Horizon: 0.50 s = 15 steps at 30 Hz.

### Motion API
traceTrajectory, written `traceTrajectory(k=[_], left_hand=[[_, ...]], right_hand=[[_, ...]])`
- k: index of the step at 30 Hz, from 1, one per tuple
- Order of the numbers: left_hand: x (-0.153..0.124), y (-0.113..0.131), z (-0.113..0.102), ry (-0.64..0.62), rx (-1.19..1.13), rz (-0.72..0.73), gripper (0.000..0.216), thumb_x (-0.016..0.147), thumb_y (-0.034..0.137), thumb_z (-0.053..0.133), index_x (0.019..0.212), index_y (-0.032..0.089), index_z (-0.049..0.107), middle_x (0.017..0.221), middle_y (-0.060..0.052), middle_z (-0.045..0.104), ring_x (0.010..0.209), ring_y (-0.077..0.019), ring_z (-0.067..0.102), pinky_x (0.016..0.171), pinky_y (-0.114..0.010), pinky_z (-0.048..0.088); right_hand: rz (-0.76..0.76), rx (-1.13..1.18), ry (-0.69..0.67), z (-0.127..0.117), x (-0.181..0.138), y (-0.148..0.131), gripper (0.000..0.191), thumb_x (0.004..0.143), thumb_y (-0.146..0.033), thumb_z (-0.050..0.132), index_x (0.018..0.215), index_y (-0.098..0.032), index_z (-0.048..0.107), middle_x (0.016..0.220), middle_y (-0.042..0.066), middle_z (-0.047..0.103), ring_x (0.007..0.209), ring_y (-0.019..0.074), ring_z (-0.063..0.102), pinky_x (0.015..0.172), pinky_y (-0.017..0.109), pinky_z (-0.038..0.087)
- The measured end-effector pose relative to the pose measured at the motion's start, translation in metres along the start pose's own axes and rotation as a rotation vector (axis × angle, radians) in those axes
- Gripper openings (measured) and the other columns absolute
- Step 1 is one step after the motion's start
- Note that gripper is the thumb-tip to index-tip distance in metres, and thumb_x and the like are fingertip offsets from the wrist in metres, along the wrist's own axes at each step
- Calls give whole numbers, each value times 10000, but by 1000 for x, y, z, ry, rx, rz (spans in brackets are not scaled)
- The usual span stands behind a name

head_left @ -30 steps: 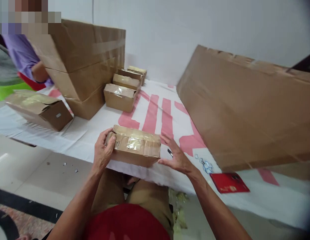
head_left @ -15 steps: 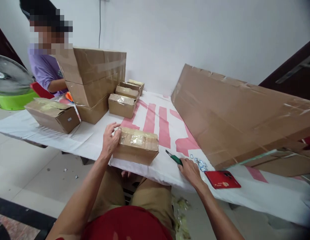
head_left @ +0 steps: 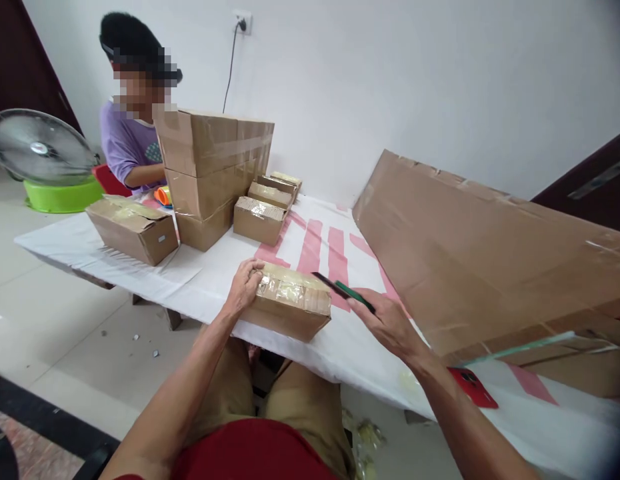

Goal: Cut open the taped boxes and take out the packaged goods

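Note:
A small cardboard box (head_left: 290, 313) with shiny clear tape along its top lies at the table's front edge. My left hand (head_left: 246, 283) grips its left end, thumb near the top and fingers over the far side. In my right hand (head_left: 387, 320) is a green utility knife (head_left: 353, 293), its dark blade pointing left over the box's top right part. Whether the blade touches the tape I cannot tell. My right forearm partly covers a red phone (head_left: 473, 387) on the table.
Stacked taped boxes (head_left: 215, 177) stand at the left, with smaller boxes (head_left: 260, 220) beside them and another box (head_left: 135, 230) nearer. A large cardboard sheet (head_left: 490, 247) leans at the right. Behind the stack sits a person (head_left: 127, 147); a fan (head_left: 40, 148) stands far left.
My right hand has lifted the utility knife from the tabletop and brought it left, up to the box. My left hand stays on the box. The view has shifted left.

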<state>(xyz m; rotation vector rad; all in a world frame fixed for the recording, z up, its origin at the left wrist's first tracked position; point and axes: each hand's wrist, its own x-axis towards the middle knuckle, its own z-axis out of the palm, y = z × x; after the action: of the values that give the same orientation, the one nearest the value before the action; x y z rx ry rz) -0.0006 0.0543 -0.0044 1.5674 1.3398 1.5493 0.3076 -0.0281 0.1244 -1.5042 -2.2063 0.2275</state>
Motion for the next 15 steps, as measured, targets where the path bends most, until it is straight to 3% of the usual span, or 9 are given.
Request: traceTrajectory(k=[3,7,15], left_hand=[[0,-1,-1,-17,3,6,318,825,251,512,1060,180,715,1294,-121,671,1333,-276,577,1222,-491,369],[-1,-3,-1,-20,0,5,341,808,223,507,1072,179,718,1297,-119,675,1332,-277,583,1221,-493,376],[-2,-4,0,-17,-16,-36,353,798,227,507,1067,191,732,1348,-108,663,1359,-281,566,1230,-483,372]], right_hand=[[-87,-101,-137,11,35,-33,347,1001,-362,451,1067,-195,748,1047,84,790,907,239,704,783,324,494],[-92,-278,-292,29,64,-50,329,1018,-328,459,1046,-169,745,1030,87,792,919,238,702,766,308,456],[-99,-664,-487,21,71,-71,329,1065,-336,449,1187,-165,702,1083,128,761,941,264,722,685,306,408]])
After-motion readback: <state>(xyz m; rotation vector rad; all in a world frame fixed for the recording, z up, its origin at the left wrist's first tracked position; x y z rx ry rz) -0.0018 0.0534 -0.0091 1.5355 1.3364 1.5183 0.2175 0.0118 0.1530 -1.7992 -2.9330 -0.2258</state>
